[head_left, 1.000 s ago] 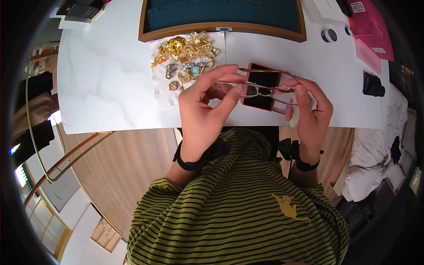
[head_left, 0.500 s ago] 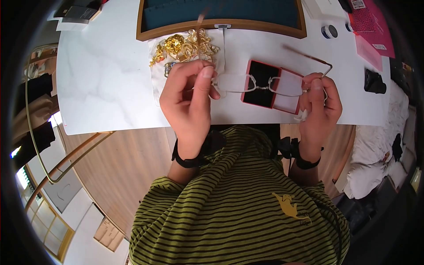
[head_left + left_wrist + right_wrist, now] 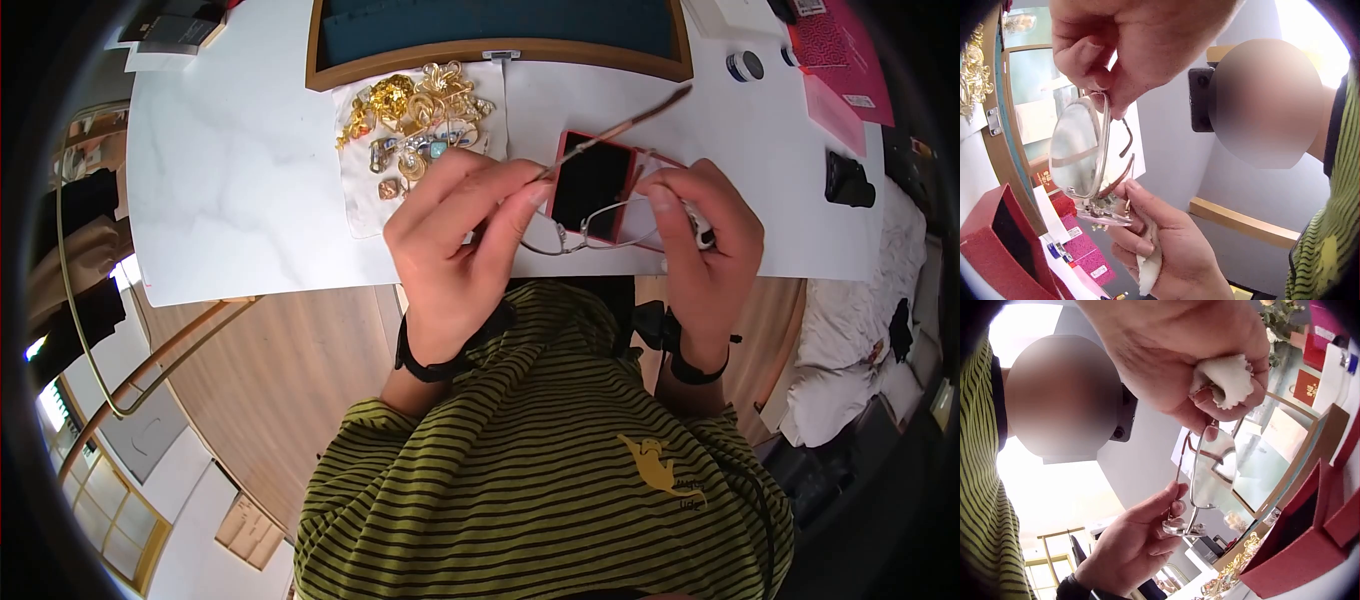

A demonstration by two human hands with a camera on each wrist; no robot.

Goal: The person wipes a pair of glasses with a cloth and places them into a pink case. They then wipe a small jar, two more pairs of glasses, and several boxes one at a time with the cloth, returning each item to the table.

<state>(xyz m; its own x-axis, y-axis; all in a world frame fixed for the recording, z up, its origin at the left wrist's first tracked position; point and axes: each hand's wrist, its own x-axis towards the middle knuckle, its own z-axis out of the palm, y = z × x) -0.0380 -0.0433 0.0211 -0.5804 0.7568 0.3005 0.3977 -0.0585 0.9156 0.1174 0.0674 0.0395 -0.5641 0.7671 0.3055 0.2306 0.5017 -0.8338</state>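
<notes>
1. Nearest us, the glasses (image 3: 1075,147) are held above the surface (image 3: 250,200), between our two hands. Their frame front runs left to right, hand to hand, so neither hand is nearer: both touch it. One arm slants to the far right, and the bridge sits toward the near side.
2. Our left hand (image 3: 450,225) has thumb and fingers pinched together at the frame's left end. Our right hand (image 3: 712,235) pinches the right end and also clasps a cloth (image 3: 1232,375), soft, white and scalloped along its edge.
3. The glasses show clear, shiny lenses, thin silvery rims and slender brownish arm tips.
4. Just beyond and below them lies a red box (image 3: 595,185), open, rectangular, crisp-edged, with a matt black inside.
5. To the far left we see jewellery (image 3: 415,110), polished, gold-toned, mostly looped and twisted, heaped on a thin white sheet (image 3: 365,208).
6. Farthest is a brown wooden case (image 3: 600,58), straight-sided, with a dark teal lining and a metal clasp.
</notes>
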